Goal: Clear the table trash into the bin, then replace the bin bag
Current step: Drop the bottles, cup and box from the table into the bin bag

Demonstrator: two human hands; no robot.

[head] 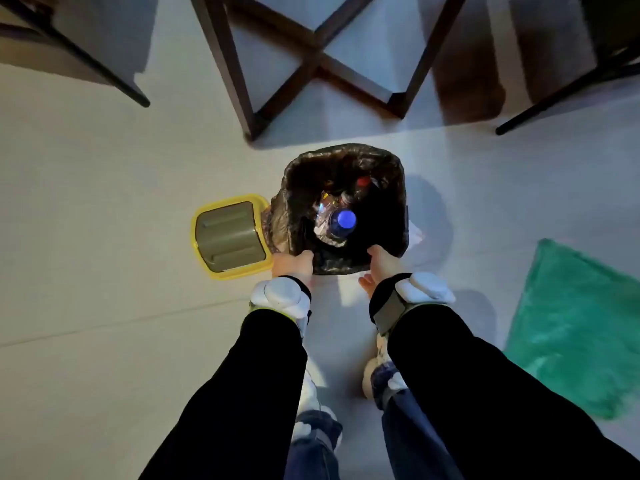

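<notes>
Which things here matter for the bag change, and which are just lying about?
Job: bin; black bag with bottles; yellow lid; green bag; left hand and right hand at the rim.
Lying about: stool legs; white scrap.

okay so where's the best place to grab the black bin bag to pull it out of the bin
Grip the black bin bag by its folded-over edge along the bin rim, coming from above on opposite sides. The left hand and right hand are at the near edge; the bottles weigh the middle, so gather the rim.
</notes>
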